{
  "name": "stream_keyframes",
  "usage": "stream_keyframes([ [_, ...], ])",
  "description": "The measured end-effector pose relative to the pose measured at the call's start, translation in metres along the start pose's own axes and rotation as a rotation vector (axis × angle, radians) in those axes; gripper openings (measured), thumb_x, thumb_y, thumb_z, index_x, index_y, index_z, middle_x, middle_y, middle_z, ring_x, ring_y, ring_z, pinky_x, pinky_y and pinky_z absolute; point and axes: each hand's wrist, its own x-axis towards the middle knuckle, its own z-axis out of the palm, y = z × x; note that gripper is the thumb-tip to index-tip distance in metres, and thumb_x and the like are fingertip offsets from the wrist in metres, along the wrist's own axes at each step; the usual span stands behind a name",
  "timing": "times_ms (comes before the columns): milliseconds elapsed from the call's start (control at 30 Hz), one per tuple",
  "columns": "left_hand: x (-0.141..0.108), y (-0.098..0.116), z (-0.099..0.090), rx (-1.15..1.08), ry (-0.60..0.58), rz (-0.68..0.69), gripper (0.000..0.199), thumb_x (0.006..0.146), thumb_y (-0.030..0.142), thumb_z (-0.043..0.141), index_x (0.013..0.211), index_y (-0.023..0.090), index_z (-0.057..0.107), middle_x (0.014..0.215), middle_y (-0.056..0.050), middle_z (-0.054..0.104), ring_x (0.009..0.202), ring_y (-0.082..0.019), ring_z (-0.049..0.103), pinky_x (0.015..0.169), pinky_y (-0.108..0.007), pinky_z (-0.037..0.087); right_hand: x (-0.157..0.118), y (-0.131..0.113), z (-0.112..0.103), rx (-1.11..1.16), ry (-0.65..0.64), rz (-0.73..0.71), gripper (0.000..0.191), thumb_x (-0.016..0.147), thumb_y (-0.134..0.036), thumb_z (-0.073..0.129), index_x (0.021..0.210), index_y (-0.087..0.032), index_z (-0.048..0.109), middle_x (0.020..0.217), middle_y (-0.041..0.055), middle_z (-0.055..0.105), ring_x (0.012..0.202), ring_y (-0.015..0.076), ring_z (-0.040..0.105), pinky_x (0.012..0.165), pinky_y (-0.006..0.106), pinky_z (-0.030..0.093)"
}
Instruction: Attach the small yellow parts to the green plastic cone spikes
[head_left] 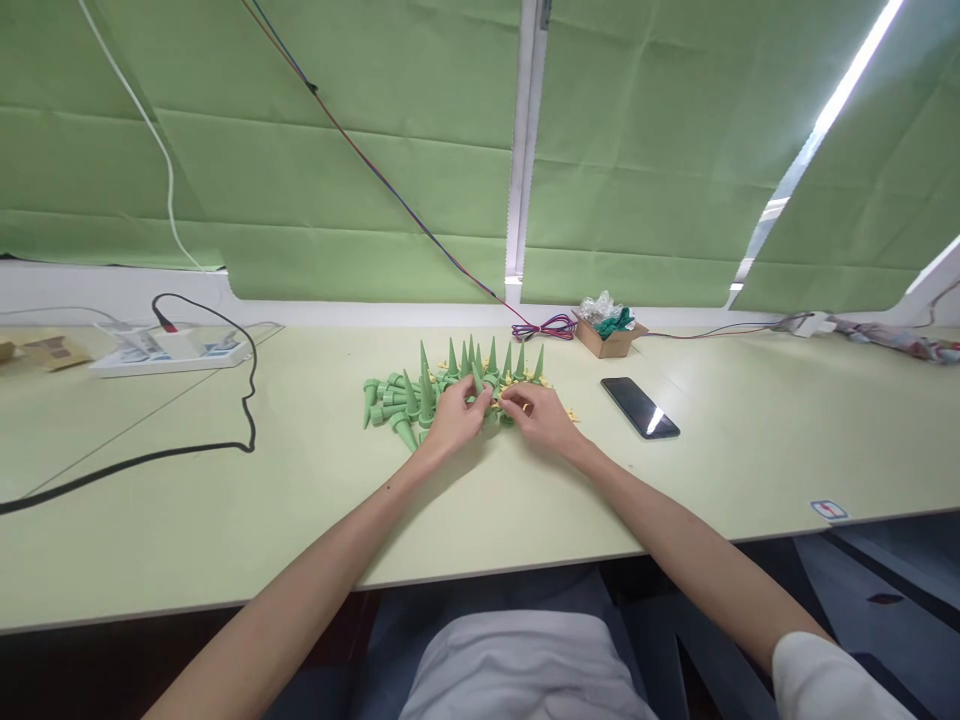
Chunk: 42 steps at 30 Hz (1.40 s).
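Several green cone-shaped spikes (426, 402) form a cluster at the middle of the table, some upright and others lying on their sides at the left. Small yellow pieces (572, 415) lie among and to the right of them. My left hand (459, 412) is closed around a green spike (478, 378), which points upward. Close beside it, my right hand (541, 418) pinches a small yellow piece (502, 402) near the base of that spike. Fingers partly cover both held pieces.
A black phone (640, 407) lies right of the cluster. Behind are a cardboard box (606, 342) and coiled wires (545, 327). A power strip (172, 355) with a black cable (251, 400) is at the left. The table's front edge (495, 575) runs before me.
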Motion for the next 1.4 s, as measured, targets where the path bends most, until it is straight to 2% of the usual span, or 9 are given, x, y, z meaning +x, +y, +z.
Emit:
stream_keyframes([
  [433, -0.002, 0.003, 0.001, 0.018, 0.014, 0.013, 0.023, 0.087, 0.041, 0.054, 0.08, 0.019, 0.051, 0.074, -0.002, 0.062, 0.047, -0.011, 0.048, 0.044, -0.025, 0.038, -0.001, -0.001, 0.003, 0.017, 0.015, 0.017, 0.018, 0.092, -0.028, 0.055, 0.082, -0.02, 0.066, 0.079, 0.0042, 0.07, 0.066, 0.0159, 0.058, 0.063, 0.027, 0.045],
  [667, -0.005, 0.004, 0.002, 0.123, 0.028, 0.138, 0.024, 0.089, 0.039, 0.051, 0.076, 0.019, 0.05, 0.089, -0.002, 0.066, 0.054, -0.01, 0.051, 0.053, -0.025, 0.042, 0.0, 0.0, 0.005, 0.079, 0.034, 0.08, 0.02, 0.089, -0.033, 0.057, 0.077, -0.019, 0.065, 0.069, 0.0028, 0.067, 0.058, 0.0148, 0.057, 0.057, 0.026, 0.045],
  [800, -0.008, 0.005, 0.002, 0.17, 0.004, 0.181, 0.023, 0.091, 0.04, 0.05, 0.082, 0.019, 0.054, 0.085, -0.002, 0.065, 0.057, -0.011, 0.053, 0.054, -0.025, 0.043, 0.001, 0.0, 0.004, 0.193, 0.007, 0.192, 0.025, 0.086, -0.039, 0.059, 0.07, -0.019, 0.06, 0.054, 0.0, 0.06, 0.045, 0.0132, 0.051, 0.045, 0.025, 0.04],
  [967, -0.013, 0.008, 0.002, 0.185, -0.018, 0.231, 0.016, 0.09, 0.034, 0.051, 0.086, 0.019, 0.055, 0.069, 0.001, 0.058, 0.053, -0.011, 0.05, 0.05, -0.024, 0.04, 0.002, -0.001, 0.001, 0.495, -0.075, 0.416, 0.033, 0.082, -0.048, 0.064, 0.068, -0.019, 0.057, 0.039, -0.0062, 0.048, 0.03, 0.0091, 0.037, 0.032, 0.023, 0.028],
  [1033, -0.013, 0.008, 0.003, 0.169, -0.03, 0.25, 0.01, 0.088, 0.027, 0.052, 0.087, 0.018, 0.055, 0.076, 0.0, 0.06, 0.054, -0.01, 0.052, 0.051, -0.023, 0.041, 0.003, -0.002, 0.0, 0.565, -0.059, 0.451, 0.035, 0.078, -0.051, 0.068, 0.069, -0.019, 0.057, 0.04, -0.0066, 0.047, 0.029, 0.0085, 0.037, 0.031, 0.022, 0.026],
  [1100, -0.012, 0.008, 0.004, 0.145, -0.027, 0.274, 0.008, 0.084, 0.021, 0.052, 0.09, 0.018, 0.057, 0.091, -0.004, 0.063, 0.058, -0.01, 0.056, 0.053, -0.023, 0.045, 0.004, -0.003, -0.001, 0.608, -0.028, 0.46, 0.038, 0.073, -0.053, 0.072, 0.068, -0.018, 0.056, 0.041, -0.0066, 0.048, 0.03, 0.0083, 0.038, 0.03, 0.022, 0.026],
  [1233, -0.01, 0.006, 0.006, 0.083, 0.02, 0.305, 0.022, 0.081, 0.015, 0.05, 0.101, 0.019, 0.058, 0.115, -0.009, 0.058, 0.065, -0.01, 0.06, 0.056, -0.023, 0.048, 0.005, -0.005, 0.0, 0.64, 0.046, 0.453, 0.04, 0.071, -0.053, 0.073, 0.065, -0.019, 0.054, 0.043, -0.0059, 0.049, 0.031, 0.0082, 0.04, 0.029, 0.022, 0.027],
  [1300, -0.01, 0.006, 0.006, 0.046, 0.049, 0.278, 0.023, 0.083, 0.016, 0.05, 0.105, 0.02, 0.056, 0.109, -0.008, 0.06, 0.062, -0.009, 0.06, 0.054, -0.023, 0.048, 0.005, -0.005, -0.001, 0.632, 0.077, 0.441, 0.039, 0.074, -0.053, 0.072, 0.066, -0.019, 0.055, 0.044, -0.0056, 0.049, 0.032, 0.0083, 0.041, 0.031, 0.022, 0.029],
  [1400, -0.011, 0.01, 0.004, -0.008, 0.121, 0.171, 0.012, 0.089, 0.028, 0.053, 0.099, 0.02, 0.052, 0.078, -0.001, 0.06, 0.053, -0.01, 0.055, 0.049, -0.021, 0.043, 0.006, -0.007, -0.002, 0.614, 0.127, 0.421, 0.037, 0.076, -0.052, 0.07, 0.071, -0.018, 0.056, 0.046, -0.0054, 0.05, 0.035, 0.0086, 0.042, 0.032, 0.022, 0.031],
])
